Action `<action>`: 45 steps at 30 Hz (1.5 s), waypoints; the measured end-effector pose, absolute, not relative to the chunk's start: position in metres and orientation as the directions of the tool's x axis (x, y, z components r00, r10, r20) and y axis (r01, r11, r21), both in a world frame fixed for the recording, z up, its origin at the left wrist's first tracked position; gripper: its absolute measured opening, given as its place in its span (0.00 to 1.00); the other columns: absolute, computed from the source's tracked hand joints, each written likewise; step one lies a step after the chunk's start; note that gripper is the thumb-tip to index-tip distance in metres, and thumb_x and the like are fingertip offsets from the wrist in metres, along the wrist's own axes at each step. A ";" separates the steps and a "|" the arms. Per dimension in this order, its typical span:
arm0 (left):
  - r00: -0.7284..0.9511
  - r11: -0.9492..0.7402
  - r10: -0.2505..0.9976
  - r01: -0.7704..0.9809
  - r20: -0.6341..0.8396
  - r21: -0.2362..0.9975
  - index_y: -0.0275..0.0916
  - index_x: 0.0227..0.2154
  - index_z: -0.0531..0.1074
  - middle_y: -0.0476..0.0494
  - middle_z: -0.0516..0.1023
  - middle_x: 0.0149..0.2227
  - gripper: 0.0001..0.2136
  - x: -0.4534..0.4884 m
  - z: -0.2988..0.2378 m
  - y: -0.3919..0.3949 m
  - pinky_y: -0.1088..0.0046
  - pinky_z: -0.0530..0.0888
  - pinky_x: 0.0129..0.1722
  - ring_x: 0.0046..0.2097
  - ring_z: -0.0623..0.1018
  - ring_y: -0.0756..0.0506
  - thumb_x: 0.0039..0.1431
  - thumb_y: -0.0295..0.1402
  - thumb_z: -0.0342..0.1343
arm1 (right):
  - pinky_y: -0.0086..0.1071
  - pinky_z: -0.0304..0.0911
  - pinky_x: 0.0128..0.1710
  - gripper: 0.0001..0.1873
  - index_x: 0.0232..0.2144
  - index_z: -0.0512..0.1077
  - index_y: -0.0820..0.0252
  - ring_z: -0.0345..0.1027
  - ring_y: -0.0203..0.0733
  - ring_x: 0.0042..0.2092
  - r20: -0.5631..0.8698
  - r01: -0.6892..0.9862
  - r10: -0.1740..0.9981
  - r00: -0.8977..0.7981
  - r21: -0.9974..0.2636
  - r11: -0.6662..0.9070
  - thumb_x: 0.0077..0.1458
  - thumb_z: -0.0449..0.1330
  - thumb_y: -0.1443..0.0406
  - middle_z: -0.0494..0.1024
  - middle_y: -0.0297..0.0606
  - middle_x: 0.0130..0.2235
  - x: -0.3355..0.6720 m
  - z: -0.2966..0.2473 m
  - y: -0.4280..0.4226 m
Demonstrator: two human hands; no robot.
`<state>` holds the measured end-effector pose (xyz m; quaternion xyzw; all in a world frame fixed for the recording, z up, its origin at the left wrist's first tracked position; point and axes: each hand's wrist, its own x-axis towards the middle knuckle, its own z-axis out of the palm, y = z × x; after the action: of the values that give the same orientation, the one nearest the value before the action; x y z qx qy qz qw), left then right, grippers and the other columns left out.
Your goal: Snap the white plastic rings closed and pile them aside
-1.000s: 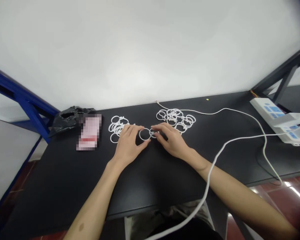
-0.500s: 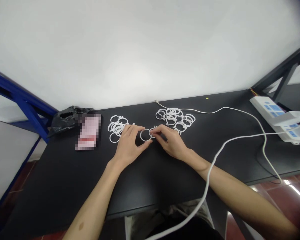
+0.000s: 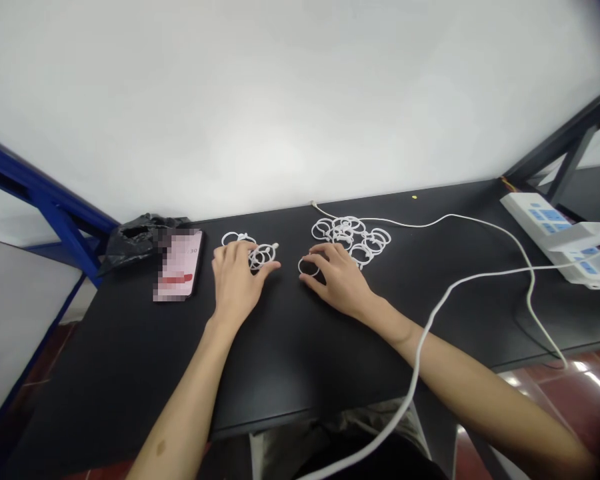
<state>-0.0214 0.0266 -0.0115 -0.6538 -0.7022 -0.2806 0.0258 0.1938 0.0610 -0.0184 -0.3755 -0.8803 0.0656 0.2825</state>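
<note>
My left hand (image 3: 237,277) lies over the left cluster of white rings, its fingers curved and its thumb held apart. Several small white plastic rings (image 3: 266,255) with little knobs show between its index finger and thumb; others are hidden under the palm. A single white ring (image 3: 301,268) rests on or just above the black table, with the thumb and fingertips of my right hand (image 3: 341,280) at its edges. Just behind the right hand lies another group of white rings (image 3: 350,230), some overlapping.
A phone (image 3: 179,263), partly blurred out, lies on the black table (image 3: 280,367) beside a crumpled black plastic bag (image 3: 130,240). A white cable (image 3: 433,313) passes over my right forearm to a white power strip (image 3: 545,227). A white wall (image 3: 280,100) stands behind.
My left hand has moved left from the linked-looking rings in the middle to the left cluster, and one ring now lies there. My right hand stays near the other ring, its fingers more spread.
</note>
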 end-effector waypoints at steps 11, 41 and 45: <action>-0.229 0.078 0.845 0.946 0.483 0.313 0.40 0.49 0.72 0.33 0.71 0.54 0.18 -0.029 -0.014 0.028 0.44 0.64 0.51 0.54 0.64 0.28 0.61 0.44 0.55 | 0.45 0.64 0.46 0.07 0.35 0.76 0.58 0.63 0.49 0.45 0.468 0.633 0.679 -0.565 -0.282 0.721 0.62 0.57 0.66 0.70 0.47 0.46 0.196 -0.020 0.064; 0.151 -0.335 0.864 0.884 0.480 0.326 0.42 0.43 0.75 0.44 0.81 0.36 0.10 0.008 -0.010 0.013 0.59 0.69 0.44 0.42 0.70 0.41 0.68 0.32 0.48 | 0.32 0.69 0.38 0.12 0.49 0.69 0.56 0.72 0.37 0.38 0.381 0.294 0.659 -0.649 -0.673 0.679 0.65 0.52 0.66 0.75 0.39 0.41 0.196 -0.007 0.054; 0.119 -0.308 0.856 0.900 0.503 0.310 0.41 0.40 0.75 0.44 0.81 0.35 0.09 0.006 -0.010 0.013 0.59 0.68 0.44 0.41 0.71 0.41 0.68 0.33 0.49 | 0.30 0.69 0.36 0.12 0.48 0.69 0.58 0.72 0.37 0.38 0.388 0.276 0.658 -0.646 -0.685 0.674 0.64 0.53 0.67 0.76 0.40 0.41 0.196 -0.007 0.055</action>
<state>0.0064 0.0130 -0.0101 -0.7472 -0.5873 -0.3090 0.0355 0.1962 0.0546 -0.0071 -0.2724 -0.8569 0.2976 0.3209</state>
